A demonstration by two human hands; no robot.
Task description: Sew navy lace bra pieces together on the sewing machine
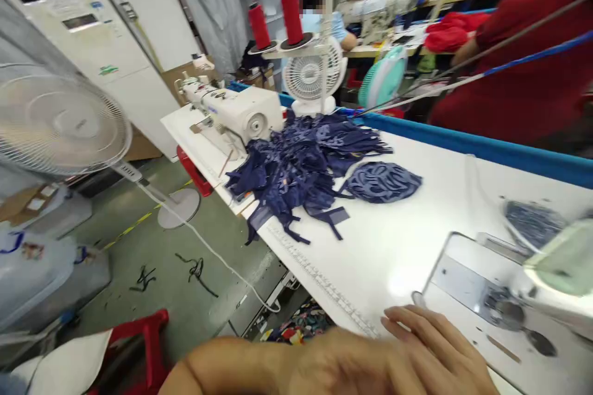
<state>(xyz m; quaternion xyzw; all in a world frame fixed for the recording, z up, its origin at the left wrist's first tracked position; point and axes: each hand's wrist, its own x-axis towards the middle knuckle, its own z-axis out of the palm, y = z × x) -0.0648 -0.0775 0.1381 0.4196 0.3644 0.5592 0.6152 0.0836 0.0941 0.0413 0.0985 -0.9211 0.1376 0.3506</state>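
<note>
**Hand flat at the surface edge, fabric pile well off**

One hand [417, 352] is in view at the bottom, blurred, forearm coming in from the left. Which hand it is I cannot tell for sure; it reads as the left. Fingers [412, 321] lie stretched out and close together, flat, holding nothing, tips resting on the white surface [393, 247] right at its near edge. No second hand shows.

Just beside the fingertips sits the metal plate [463, 287] of a sewing machine [556, 271], the machine's pale head blurred at the right. A printed ruler strip [324, 284] runs along the surface edge up to the hand.

Further out, well apart from the hand, a heap of navy fabric [296, 166] spills over the far end of the surface, with one rounded lace piece [382, 181] lying just beside it. Another blue piece [532, 222] lies near the machine.

Beyond the heap: a second sewing machine [231, 111], a small desk fan [310, 77], two red thread cones [275, 21]. A standing fan [60, 123] fills the left. A person in red [523, 55] works at the back right.
</note>
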